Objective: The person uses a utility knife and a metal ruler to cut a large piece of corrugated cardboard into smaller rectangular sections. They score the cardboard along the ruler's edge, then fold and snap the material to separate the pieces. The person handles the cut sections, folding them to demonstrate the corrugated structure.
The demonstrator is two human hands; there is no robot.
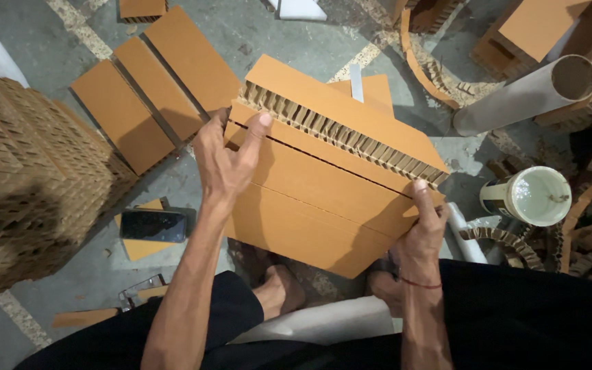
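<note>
Left hand [226, 161] grips top edge of scored tan honeycomb cardboard panel [323, 199] — right hand [421, 236] clasps lower corner; top strip folded up, lower scored strips still flat.

Warm orange-brown on the folded cardboard panel [323, 199], with a paler tan honeycomb pattern along its open edge. Same orange-brown on the flat cardboard sheets [152, 89] lying on the grey, speckled concrete floor [268, 34], which carries a faded cream painted stripe. The stacked honeycomb block [29, 178] shows a dull tan lattice. A black phone [153, 225] gleams, the tube [525, 96] is pale grey-beige, the tub [534, 196] is white inside, the trousers [515, 322] are black, and a thin red thread circles the right wrist.
</note>
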